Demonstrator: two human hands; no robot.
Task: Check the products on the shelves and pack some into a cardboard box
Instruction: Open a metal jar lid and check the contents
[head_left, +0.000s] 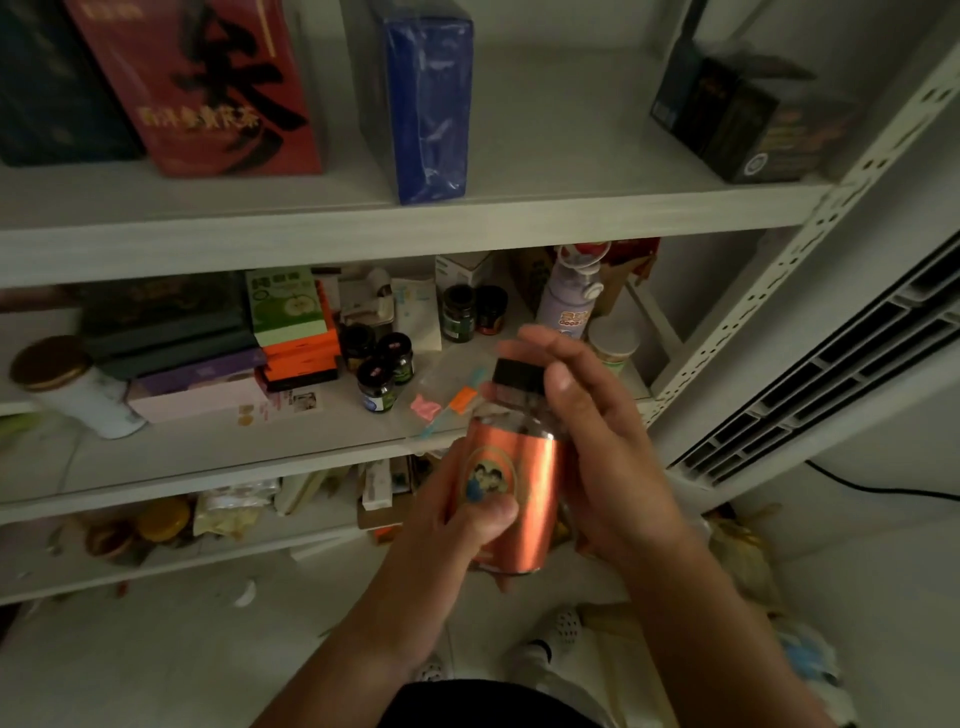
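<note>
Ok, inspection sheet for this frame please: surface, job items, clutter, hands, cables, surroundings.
Surface: white metal shelf unit, three boards visible.
Job's things: orange-labelled bottle with black cap, held before the middle shelf; cardboard box: nothing seen.
Clutter: small dark glass jars, stacked orange boxes, white tin with gold lid on middle shelf.
Hands: left hand grips the bottle's label; right hand rests open against its side.
Cables: one black cable, far right.
Surroundings: white louvred air conditioner beside the shelves.
</note>
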